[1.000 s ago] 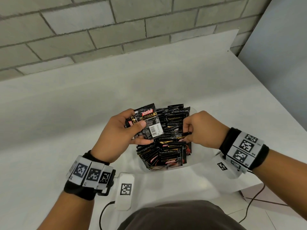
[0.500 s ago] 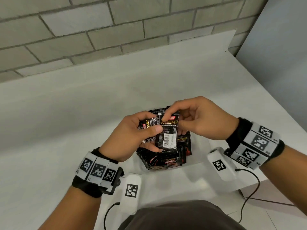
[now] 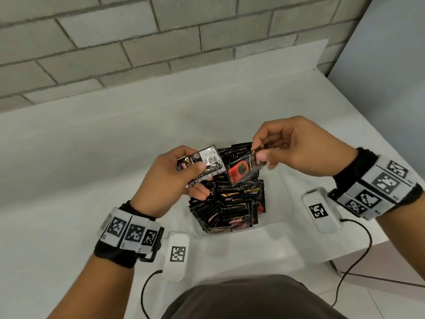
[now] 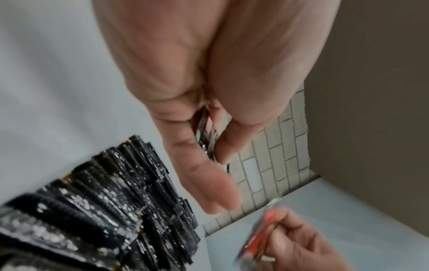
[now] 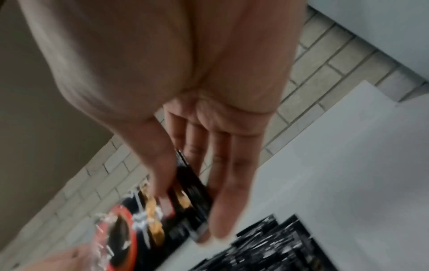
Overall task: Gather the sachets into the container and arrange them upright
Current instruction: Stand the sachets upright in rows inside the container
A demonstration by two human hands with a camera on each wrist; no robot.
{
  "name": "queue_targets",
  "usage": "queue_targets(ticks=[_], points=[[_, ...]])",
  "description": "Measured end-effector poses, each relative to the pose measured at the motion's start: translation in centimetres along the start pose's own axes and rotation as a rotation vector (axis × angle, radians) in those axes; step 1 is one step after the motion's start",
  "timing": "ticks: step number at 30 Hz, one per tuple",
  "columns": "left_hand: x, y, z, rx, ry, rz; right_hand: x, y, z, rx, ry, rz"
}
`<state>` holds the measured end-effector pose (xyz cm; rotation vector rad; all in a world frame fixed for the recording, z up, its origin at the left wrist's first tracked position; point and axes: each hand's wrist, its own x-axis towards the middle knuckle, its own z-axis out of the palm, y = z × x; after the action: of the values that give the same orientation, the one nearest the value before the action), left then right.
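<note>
A clear container (image 3: 274, 221) on the white table holds several black coffee sachets (image 3: 232, 203) standing on edge, also blurred in the left wrist view as sachets (image 4: 99, 205). My left hand (image 3: 174, 178) hovers over the container's left side and grips a small stack of sachets (image 3: 203, 165) between thumb and fingers. My right hand (image 3: 289, 150) is raised over the back right of the container and pinches one sachet with a red cup picture (image 3: 241, 171) by its upper edge; the same sachet (image 5: 144, 225) shows in the right wrist view.
Two white tag-marked devices with cables lie on the table, one (image 3: 176, 255) near the left wrist, one (image 3: 319, 209) right of the container. A brick wall (image 3: 161, 38) backs the table. The table's right edge (image 3: 358, 245) drops to the floor.
My right hand has drawn one sachet away from the left hand's stack, moving right and up. The left hand keeps its stack over the container.
</note>
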<state>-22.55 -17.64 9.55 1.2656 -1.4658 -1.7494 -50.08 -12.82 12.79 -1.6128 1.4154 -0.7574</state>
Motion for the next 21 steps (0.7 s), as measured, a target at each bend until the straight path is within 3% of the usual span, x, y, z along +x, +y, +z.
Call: queue_targets(ticks=[3,10,21], points=[[0.1,-0.5,-0.3,-0.009,0.002,-0.035,0.3,1.5,-0.4,-0.323,-0.086,0.111],[-0.1,-1.1,0.2,-0.02,-0.023,-0.078,0.4,2.9,1.1,-0.565,-0.151,0.143],[0.4,-1.4,0.0,0.126,-0.015,-0.031,0.8,4.0,4.1,-0.501,-0.23,0.177]])
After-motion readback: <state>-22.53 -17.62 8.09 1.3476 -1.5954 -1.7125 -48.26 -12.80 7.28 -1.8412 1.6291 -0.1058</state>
